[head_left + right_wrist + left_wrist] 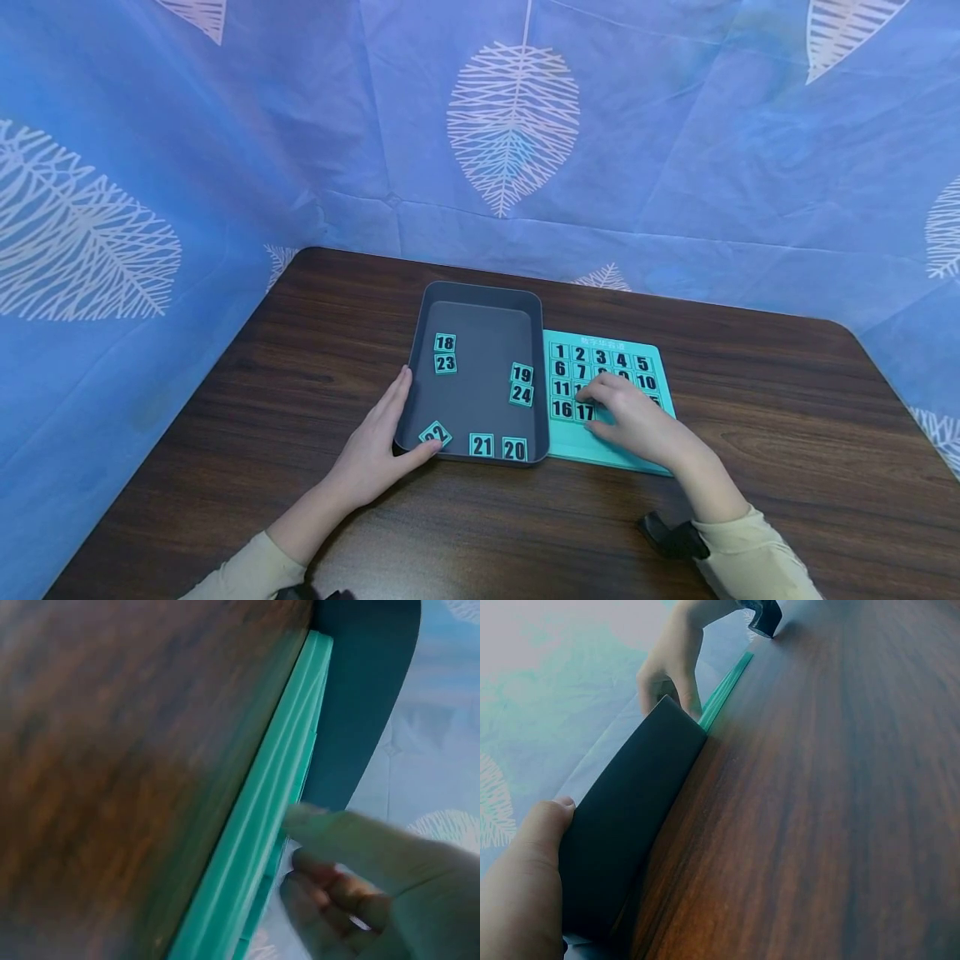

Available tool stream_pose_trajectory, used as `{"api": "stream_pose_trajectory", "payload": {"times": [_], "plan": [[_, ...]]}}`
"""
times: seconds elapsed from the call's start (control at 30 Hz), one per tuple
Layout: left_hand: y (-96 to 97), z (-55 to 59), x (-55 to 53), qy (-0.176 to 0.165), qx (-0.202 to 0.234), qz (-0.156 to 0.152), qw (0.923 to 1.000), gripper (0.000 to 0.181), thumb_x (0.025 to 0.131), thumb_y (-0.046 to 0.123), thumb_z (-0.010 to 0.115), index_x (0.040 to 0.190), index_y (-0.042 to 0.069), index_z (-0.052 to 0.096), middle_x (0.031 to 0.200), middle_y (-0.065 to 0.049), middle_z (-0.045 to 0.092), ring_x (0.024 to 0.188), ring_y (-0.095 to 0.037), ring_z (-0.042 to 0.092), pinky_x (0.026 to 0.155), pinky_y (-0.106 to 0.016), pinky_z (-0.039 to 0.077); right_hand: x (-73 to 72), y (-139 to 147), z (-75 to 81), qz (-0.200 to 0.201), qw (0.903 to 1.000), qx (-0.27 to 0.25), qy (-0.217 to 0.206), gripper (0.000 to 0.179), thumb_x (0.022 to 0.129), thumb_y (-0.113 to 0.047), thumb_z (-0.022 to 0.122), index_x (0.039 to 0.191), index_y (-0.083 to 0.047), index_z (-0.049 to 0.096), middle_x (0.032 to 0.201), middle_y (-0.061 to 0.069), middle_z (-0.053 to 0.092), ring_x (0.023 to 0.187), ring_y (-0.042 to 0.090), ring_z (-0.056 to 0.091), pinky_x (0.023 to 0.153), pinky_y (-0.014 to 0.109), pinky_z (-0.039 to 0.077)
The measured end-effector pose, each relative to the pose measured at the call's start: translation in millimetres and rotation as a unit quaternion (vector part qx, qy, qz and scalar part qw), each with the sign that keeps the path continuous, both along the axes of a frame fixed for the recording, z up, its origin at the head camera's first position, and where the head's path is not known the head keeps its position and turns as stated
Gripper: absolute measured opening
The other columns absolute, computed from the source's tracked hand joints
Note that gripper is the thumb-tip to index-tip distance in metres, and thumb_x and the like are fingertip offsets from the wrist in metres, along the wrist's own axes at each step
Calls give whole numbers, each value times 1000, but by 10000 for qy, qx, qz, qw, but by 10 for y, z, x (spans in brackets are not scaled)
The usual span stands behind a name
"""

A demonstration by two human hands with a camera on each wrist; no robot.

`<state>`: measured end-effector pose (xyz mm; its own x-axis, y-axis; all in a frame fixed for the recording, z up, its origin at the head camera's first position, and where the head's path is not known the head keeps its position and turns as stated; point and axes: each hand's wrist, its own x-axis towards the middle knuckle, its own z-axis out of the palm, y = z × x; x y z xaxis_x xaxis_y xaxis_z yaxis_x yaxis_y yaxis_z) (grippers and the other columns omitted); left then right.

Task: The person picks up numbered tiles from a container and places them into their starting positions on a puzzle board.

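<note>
A dark grey tray (480,333) holds several loose number tiles. My left hand (378,446) rests at its front left corner, fingers straight along the outer side and thumb at the front rim, overlapping tile 22 (432,433). Beside the tray lies a turquoise number board (600,450) with rows of tiles. My right hand (633,417) is over that board, index fingertip and thumb apart around tile 17 (585,412), which sits flat right of tile 16 (561,409). In the right wrist view the thumb (315,821) reaches the board's edge. The hand hides several tiles.
In the tray lie tiles 18 (445,342) and 23 (446,363) at left, 19 (522,373) and 24 (521,394) at right, 21 (482,445) and 20 (514,449) along the front. A blue leaf-patterned cloth (637,125) hangs behind the brown table (765,392).
</note>
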<state>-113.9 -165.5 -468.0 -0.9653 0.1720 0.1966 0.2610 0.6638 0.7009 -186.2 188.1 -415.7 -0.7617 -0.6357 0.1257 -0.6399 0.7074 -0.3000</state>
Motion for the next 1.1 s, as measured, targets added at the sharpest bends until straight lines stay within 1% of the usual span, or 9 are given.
{"api": "stream_pose_trajectory", "payload": {"times": [0.17, 0.33, 0.5, 0.57, 0.67, 0.77, 0.83, 0.9, 1.1], "plan": [[-13, -5, -2, -21, -28, 10, 10000, 97, 86, 57, 62, 155, 19, 7, 160, -2, 9, 143, -28, 15, 104, -60, 27, 24, -108, 150, 22, 9994, -326, 140, 34, 81, -10, 76, 113, -4, 66, 106, 6, 61, 96, 21, 58, 78, 39, 51], [-25, -12, -5, -4, -49, 38, 10000, 97, 86, 57, 62, 155, 18, 7, 160, -2, 8, 143, -28, 15, 104, -60, 27, 0, -310, 352, 243, 9966, -711, 337, 37, 81, -11, 77, 115, -4, 65, 110, 6, 60, 94, 21, 59, 77, 37, 51], [-14, -13, -4, -25, -52, 37, 10000, 97, 85, 58, 62, 155, 20, 6, 160, -1, 8, 143, -27, 15, 104, -59, 28, -19, -499, 505, 343, 9948, -815, 514, 37, 83, -11, 75, 119, -8, 63, 114, 5, 59, 96, 19, 58, 78, 36, 51], [-11, -16, -6, -35, -74, 30, 10000, 97, 85, 58, 62, 155, 21, 6, 160, -1, 8, 143, -28, 15, 104, -59, 28, 12, -568, 573, 447, 9925, -975, 587, 38, 84, -11, 74, 120, -8, 62, 114, 4, 59, 96, 17, 57, 78, 35, 51], [-5, -4, -1, -56, -59, 37, 10000, 97, 85, 58, 62, 155, 21, 6, 160, 0, 8, 143, -27, 15, 104, -59, 28, 97, -680, 694, 740, 9860, -1340, 662, 37, 84, -11, 74, 119, -9, 62, 112, 2, 60, 94, 14, 57, 77, 32, 51], [-6, 9, -6, -35, -44, 57, 10000, 98, 85, 58, 63, 155, 20, 7, 160, -1, 9, 143, -27, 16, 104, -59, 28, 159, -802, 790, 962, 9799, -1629, 638, 36, 84, -12, 74, 118, -9, 62, 110, 0, 60, 93, 14, 57, 77, 30, 51], [-8, 19, -7, -43, -6, 63, 10000, 98, 84, 57, 64, 155, 20, 8, 160, -1, 9, 143, -27, 16, 104, -59, 28, 140, -882, 798, 985, 9790, -1688, 586, 35, 85, -12, 74, 118, -10, 63, 109, -1, 60, 93, 13, 58, 78, 28, 51], [-10, 15, -15, -40, -10, 47, 10000, 98, 85, 57, 63, 155, 19, 7, 160, -2, 9, 143, -27, 15, 104, -59, 27, 79, -953, 760, 969, 9787, -1755, 433, 33, 85, -11, 73, 117, -10, 63, 109, 0, 60, 94, 13, 59, 80, 27, 51], [4, 6, -13, -67, -11, -1, 10000, 98, 85, 56, 63, 155, 18, 7, 160, -3, 8, 143, -26, 14, 105, -58, 27, -163, -1134, 534, 955, 9787, -1817, 83, 30, 86, -8, 71, 115, -6, 63, 110, 6, 61, 96, 20, 61, 82, 31, 51]]}}
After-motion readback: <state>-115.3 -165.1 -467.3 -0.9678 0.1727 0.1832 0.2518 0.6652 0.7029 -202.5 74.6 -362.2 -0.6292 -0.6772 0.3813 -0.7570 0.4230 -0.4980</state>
